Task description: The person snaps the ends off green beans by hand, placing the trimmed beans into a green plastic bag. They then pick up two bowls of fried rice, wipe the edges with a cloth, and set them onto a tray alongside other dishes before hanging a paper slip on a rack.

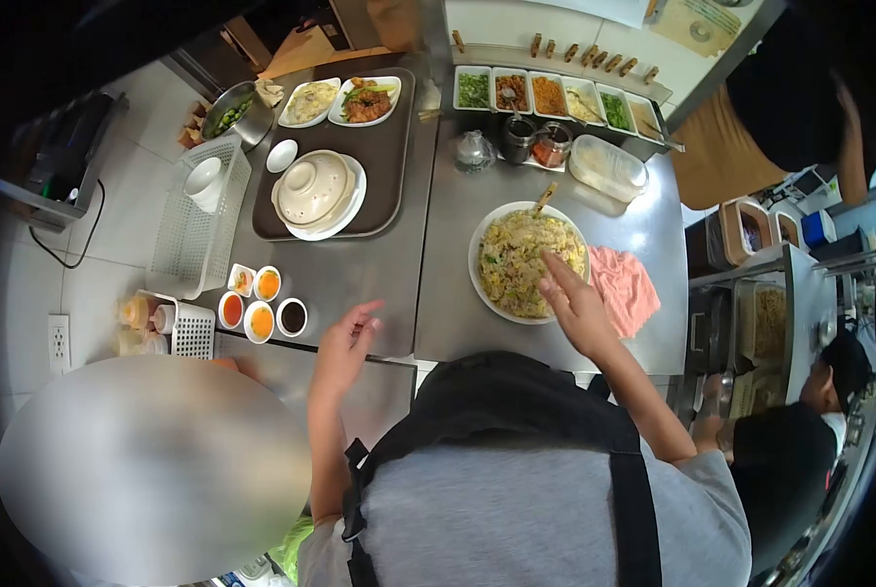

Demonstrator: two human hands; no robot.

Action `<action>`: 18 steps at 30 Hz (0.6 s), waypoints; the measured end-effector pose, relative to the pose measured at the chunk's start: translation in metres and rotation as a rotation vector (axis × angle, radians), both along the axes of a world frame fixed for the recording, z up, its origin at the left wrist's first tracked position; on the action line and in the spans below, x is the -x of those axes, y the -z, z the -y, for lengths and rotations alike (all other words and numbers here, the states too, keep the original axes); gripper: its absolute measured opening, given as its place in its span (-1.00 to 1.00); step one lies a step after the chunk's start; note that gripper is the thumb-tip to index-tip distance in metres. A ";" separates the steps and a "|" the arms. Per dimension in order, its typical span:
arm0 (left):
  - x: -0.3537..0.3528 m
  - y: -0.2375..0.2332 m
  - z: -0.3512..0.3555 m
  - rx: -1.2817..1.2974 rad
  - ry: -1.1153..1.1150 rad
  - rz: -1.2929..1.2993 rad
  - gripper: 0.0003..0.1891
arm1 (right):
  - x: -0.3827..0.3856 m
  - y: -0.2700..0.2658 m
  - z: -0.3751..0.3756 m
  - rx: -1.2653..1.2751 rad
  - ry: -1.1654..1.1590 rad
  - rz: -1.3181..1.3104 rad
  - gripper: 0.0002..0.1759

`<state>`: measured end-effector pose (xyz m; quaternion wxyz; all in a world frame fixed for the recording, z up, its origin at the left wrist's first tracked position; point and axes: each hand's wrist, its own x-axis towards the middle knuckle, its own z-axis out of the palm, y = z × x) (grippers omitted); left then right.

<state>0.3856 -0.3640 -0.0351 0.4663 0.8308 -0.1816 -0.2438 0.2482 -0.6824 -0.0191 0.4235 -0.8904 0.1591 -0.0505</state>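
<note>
My left hand [352,331] is raised over the front edge of the steel counter [384,284], fingers apart and holding nothing. To its left stand small cups of sauce, the nearest a white cup of dark sauce [292,316]. My right hand [573,301] is at the lower right rim of a large white plate of fried rice [526,256], its fingers extended and nothing held. A clip [546,199] sits at the plate's top rim. Right of the plate lies a crumpled pink cloth [624,292].
A brown tray [399,147] carries a lidded pot [314,191] and two dishes. Ingredient containers [547,96] line the back, with jars and a plastic tub [608,168] before them. A white basket [177,235] stands left. Two people are at the right; a blurred oval covers the lower left.
</note>
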 end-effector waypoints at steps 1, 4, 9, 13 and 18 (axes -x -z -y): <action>-0.001 -0.003 0.002 -0.008 0.006 0.003 -0.71 | 0.001 -0.002 -0.004 0.040 -0.046 0.060 -0.45; -0.003 -0.012 0.011 -0.024 0.021 0.029 -0.71 | 0.002 0.001 0.004 0.103 -0.077 0.143 -0.53; -0.008 -0.025 0.020 -0.055 0.054 0.106 -0.71 | 0.002 0.025 0.038 -0.114 0.091 0.130 -0.67; -0.021 -0.021 0.012 -0.045 0.114 0.156 -0.74 | 0.002 0.006 0.042 0.029 0.217 0.028 -0.79; -0.064 -0.113 -0.034 -0.373 -0.074 0.369 -0.82 | 0.031 0.101 0.104 -0.207 0.357 0.203 -0.76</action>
